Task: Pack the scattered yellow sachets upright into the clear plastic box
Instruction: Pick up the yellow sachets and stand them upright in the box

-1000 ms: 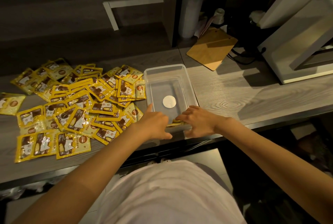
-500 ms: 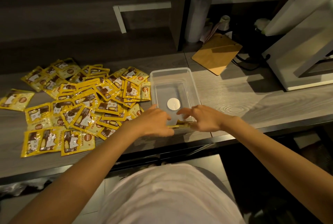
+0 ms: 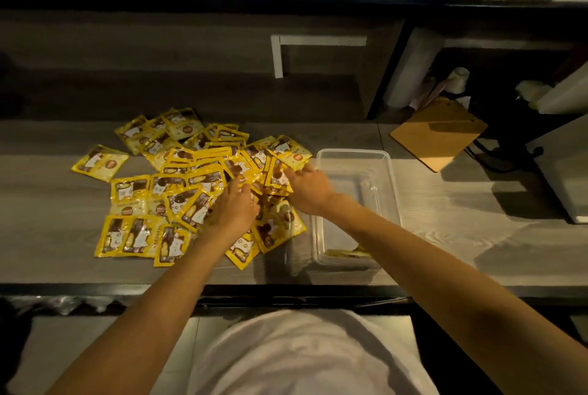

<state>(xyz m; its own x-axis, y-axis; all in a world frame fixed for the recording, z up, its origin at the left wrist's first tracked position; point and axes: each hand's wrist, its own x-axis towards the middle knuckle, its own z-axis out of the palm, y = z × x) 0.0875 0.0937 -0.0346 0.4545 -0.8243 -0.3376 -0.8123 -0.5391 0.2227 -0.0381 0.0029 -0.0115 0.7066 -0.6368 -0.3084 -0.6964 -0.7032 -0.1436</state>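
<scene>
Both hands have left the near end of the box, where they were a second ago, and now lie to its left on the heap of sachets. The grey wood-grain counter [image 3: 445,235] runs across the whole view, with the person's white shirt [image 3: 302,356] below its front edge. The loose pile of yellow foil sachets [image 3: 178,184] covers the counter's left middle, the packets flat and overlapping. Just right of the pile, touching its edge, stands the clear rectangular plastic box [image 3: 389,172], long side pointing away from the person. A brown wooden clipboard [image 3: 439,135] lies behind it to the right. The left hand [image 3: 234,208] rests palm down on the pile's centre, fingers spread wide over the packets. The right hand [image 3: 308,187] reaches across the box's left rim onto the pile's right edge; it is blurred, so its grip cannot be told. A few packed sachets [image 3: 348,254] sit against the box's near wall. One stray yellow sachet [image 3: 100,162] lies apart at far left.
</scene>
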